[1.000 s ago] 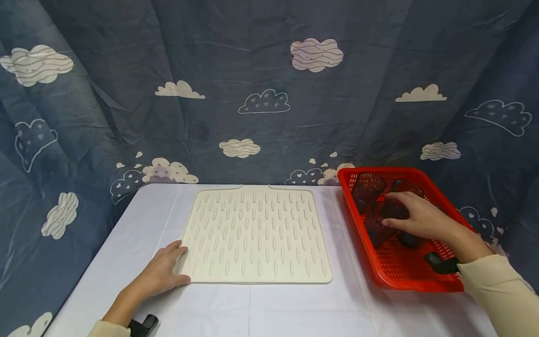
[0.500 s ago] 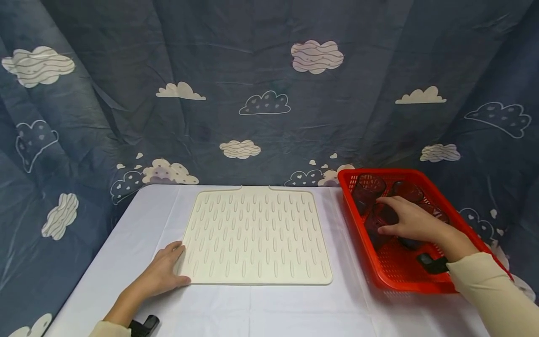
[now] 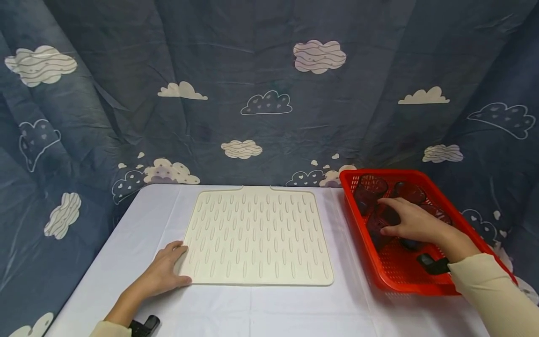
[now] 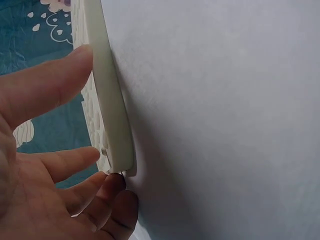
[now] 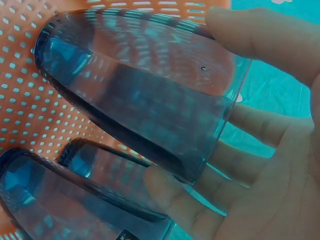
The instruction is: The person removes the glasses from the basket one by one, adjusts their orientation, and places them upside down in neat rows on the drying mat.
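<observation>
My right hand (image 3: 414,224) reaches into a red basket (image 3: 414,286) at the right of the table. It holds a dark, see-through drinking glass (image 3: 380,229) near the rim, thumb on one side and fingers on the other. Up close in the right wrist view, this glass (image 5: 145,95) lies slanted, its thick base toward the basket's holed wall. My left hand (image 3: 162,269) rests at the near left corner of a cream ribbed drying mat (image 3: 257,238). In the left wrist view its thumb (image 4: 75,67) touches the mat's edge (image 4: 111,100), with the fingers loosely bent around the corner.
Several more dark glasses stand in the basket, among them one at the back left (image 3: 370,187) and one behind my right hand (image 3: 408,192). A white cloth (image 3: 290,309) covers the table. Behind it hangs a dark blue curtain (image 3: 269,56) with cloud prints.
My right hand has shifted slightly left at the glass over the last second, uncovering another glass to its right. My left hand and the mat stay in place.
</observation>
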{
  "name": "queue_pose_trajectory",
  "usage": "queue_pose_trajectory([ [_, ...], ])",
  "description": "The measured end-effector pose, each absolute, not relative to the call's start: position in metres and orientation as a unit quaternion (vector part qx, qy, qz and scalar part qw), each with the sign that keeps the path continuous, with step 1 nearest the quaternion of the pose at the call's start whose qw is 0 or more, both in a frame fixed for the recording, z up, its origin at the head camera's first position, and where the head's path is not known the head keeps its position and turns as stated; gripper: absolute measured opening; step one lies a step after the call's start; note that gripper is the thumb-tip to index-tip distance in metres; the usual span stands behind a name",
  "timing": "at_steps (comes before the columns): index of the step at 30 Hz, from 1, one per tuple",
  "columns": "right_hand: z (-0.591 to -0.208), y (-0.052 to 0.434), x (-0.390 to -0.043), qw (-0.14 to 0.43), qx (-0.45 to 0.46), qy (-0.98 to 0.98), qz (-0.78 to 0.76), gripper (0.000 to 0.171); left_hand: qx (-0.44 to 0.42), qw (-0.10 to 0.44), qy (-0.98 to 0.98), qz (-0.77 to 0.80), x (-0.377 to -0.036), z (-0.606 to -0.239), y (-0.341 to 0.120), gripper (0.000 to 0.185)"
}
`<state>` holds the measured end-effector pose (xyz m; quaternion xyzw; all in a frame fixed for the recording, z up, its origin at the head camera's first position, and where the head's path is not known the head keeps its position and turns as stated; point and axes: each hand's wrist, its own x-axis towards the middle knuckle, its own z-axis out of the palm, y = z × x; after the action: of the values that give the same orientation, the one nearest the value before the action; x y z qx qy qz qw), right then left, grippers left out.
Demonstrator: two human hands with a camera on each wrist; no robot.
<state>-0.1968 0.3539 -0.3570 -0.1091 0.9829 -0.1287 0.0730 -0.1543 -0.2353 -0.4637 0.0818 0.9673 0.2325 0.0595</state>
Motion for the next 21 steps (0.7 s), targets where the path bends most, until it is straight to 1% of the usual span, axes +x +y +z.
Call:
queue_pose_trajectory([
  [6, -0.3573, 0.3547, -0.1983, 0.08, -0.108, 0.981, -0.137, 0.087, 0.085, 0.056, 0.967, 0.235, -0.1539, -0.4629, -0.2345, 0.081],
  [9, -0.3582, 0.3548, -0.1983, 0.082, -0.105, 0.983, -0.13, 0.087, 0.087, 0.062, 0.966, 0.235, -0.154, -0.4627, -0.2338, 0.081],
  [16, -0.3618, 0.3521, -0.1975, 0.051, -0.103, 0.986, -0.122, 0.081, 0.087, 0.064, 0.966, 0.233, -0.1522, -0.4627, -0.2344, 0.079],
  [21, -0.3603, 0.3522, -0.1977, 0.048, -0.109, 0.985, -0.124, 0.079, 0.093, 0.064, 0.965, 0.235, -0.1514, -0.4625, -0.2355, 0.076],
])
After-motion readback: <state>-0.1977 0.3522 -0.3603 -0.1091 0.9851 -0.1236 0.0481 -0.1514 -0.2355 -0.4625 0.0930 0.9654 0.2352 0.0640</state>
